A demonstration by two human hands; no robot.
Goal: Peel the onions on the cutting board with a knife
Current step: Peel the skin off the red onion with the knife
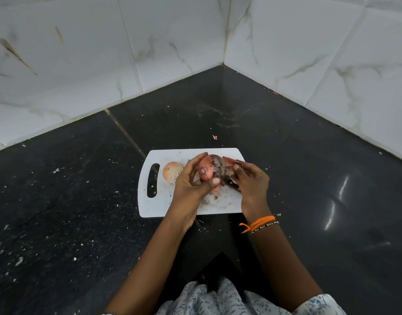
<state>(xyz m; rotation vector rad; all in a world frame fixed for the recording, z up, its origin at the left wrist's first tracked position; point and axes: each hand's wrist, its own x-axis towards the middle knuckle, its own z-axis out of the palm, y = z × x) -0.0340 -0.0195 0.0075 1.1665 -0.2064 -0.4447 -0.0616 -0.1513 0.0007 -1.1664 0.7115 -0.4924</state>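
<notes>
Black stone table point(297, 178), set in a corner of white marbled wall tiles point(59, 76); papery flecks scattered over it, we judge from peeling.

White cutting board point(154, 205) lies square to us, handle slot to the left, so both hands work over it and scraps drop on it.

Left hand point(191, 180): grip clenched round the onion point(212, 167), lifted just above the board, cut end turned toward us (likely to show where the skin lifts). Part of the skin looks dark and mottled.

Right hand point(252, 178): fingers pinch a flap of loose skin point(232, 160) at the onion's far right side, pulling away from it. The knife point(233, 187) shows only as a dark sliver under this hand; we cannot tell whether it is held or resting on the board.

Second onion point(172, 172) sits on the board beside the slot, skin on, parked clear of the work.

Orange thread band point(260, 223) on right wrist.
</notes>
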